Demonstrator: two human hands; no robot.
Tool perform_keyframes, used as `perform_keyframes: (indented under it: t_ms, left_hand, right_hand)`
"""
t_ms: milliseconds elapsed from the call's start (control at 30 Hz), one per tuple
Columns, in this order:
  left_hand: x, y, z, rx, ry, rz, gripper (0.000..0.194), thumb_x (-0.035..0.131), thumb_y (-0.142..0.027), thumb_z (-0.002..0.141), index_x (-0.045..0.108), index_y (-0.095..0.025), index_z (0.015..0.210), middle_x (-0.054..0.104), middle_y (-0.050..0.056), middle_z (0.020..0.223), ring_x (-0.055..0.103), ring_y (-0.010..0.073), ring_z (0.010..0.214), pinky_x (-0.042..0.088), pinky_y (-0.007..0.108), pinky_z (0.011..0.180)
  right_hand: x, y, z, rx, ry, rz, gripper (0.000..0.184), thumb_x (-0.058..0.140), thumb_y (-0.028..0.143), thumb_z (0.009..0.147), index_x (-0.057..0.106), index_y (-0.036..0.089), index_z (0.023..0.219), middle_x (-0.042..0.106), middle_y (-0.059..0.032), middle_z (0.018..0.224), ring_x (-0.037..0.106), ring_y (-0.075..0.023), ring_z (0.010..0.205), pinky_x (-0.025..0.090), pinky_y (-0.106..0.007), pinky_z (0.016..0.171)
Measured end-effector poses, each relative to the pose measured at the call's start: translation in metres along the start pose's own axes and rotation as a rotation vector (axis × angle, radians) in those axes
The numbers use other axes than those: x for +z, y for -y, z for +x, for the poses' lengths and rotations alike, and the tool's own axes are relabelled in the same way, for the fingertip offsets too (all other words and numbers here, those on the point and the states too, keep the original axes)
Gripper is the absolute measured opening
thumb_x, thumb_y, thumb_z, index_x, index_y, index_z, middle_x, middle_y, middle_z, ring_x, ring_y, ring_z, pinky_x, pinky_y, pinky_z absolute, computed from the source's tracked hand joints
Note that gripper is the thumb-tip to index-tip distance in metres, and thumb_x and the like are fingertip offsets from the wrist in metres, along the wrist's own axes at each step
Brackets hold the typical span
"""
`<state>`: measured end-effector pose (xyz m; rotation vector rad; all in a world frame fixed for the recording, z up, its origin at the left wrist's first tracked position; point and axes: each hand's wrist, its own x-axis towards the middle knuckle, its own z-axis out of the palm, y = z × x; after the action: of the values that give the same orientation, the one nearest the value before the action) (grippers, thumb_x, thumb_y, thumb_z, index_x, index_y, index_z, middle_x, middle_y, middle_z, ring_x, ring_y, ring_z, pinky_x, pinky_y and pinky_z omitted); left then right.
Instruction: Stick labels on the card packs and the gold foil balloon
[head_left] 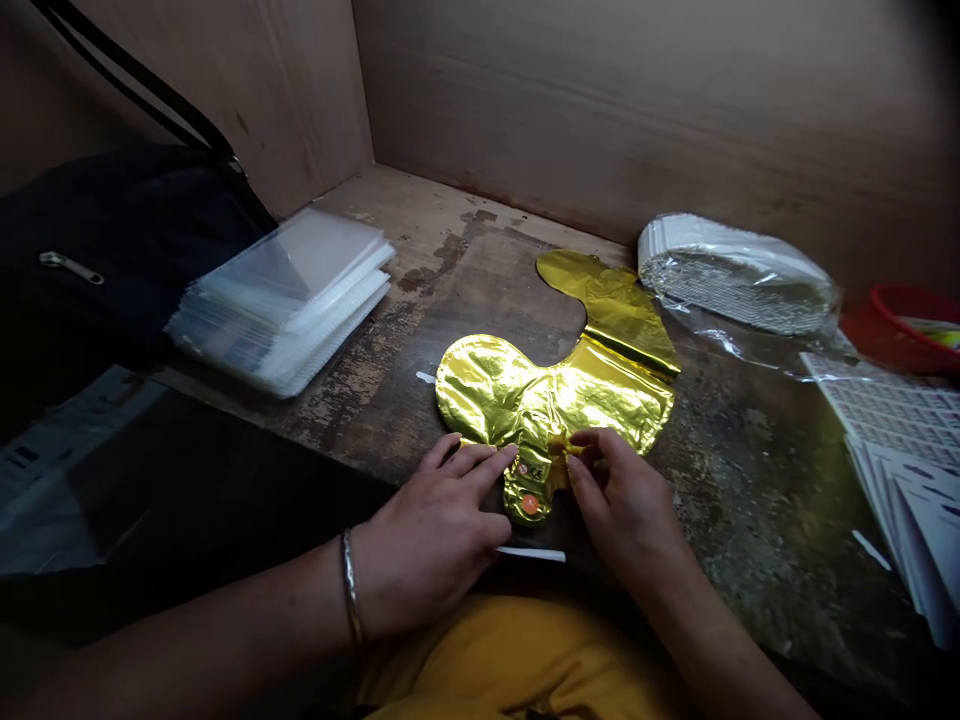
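A flat gold foil balloon (600,385) with a curved outline lies creased on the worn dark tabletop. Its narrow tab bears a round orange sticker (529,504) and small printed marks, and points toward me. My left hand (446,515), with a bangle on the wrist, rests beside the tab, fingers stretched out and fingertips on the foil's near edge. On the other side of the tab, my right hand (619,485) pinches a crumpled bit of the balloon's edge between thumb and fingers. A thin white strip (532,553) lies just below the tab.
Stacked clear plastic sleeves (289,300) lie left, beside a dark zippered bag (112,240). At the right are a wrapped white bundle (739,275), a red bowl (892,325) and printed sheets (900,450). Wooden panels (525,110) close off the back and left.
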<state>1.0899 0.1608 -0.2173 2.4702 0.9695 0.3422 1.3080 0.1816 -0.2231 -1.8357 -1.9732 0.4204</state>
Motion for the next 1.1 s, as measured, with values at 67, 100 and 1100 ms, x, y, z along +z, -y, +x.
perform_keyframes:
  t_ms: [67,100,1100]
  left_hand:
    - [0.002,-0.004,-0.006,-0.022,-0.013,-0.011,0.009,0.058,-0.024,0.086,0.065,-0.020,0.082,0.031,0.012,0.152,0.027,0.0336,0.138,0.016,0.060,0.110]
    - [0.005,-0.007,-0.009,-0.025,-0.037,-0.006,0.009,0.058,-0.024,0.086,0.064,-0.020,0.081,0.033,0.010,0.151,0.026,0.0326,0.138,0.016,0.059,0.111]
    - [-0.007,-0.011,0.012,0.116,0.017,0.222,0.010,0.063,-0.024,0.083,0.069,-0.017,0.086,0.054,0.014,0.134,0.051,0.0330,0.123,0.039,0.047,0.106]
  right_hand:
    - [-0.010,-0.001,-0.005,-0.206,0.010,-0.001,0.018,0.057,0.029,0.087,0.061,0.020,0.102,0.068,-0.0072,0.093,0.064,-0.0206,0.081,0.051,-0.032,0.071]
    - [-0.014,0.000,-0.008,-0.341,0.049,-0.012,0.020,0.060,0.029,0.086,0.062,0.020,0.105,0.069,-0.0076,0.100,0.063,-0.0213,0.087,0.051,-0.033,0.076]
    - [-0.020,0.002,0.022,0.197,0.320,0.757,0.032,0.058,0.047,0.085,0.055,0.018,0.072,0.051,0.0022,0.060,0.045,-0.0122,0.055,0.036,-0.025,0.053]
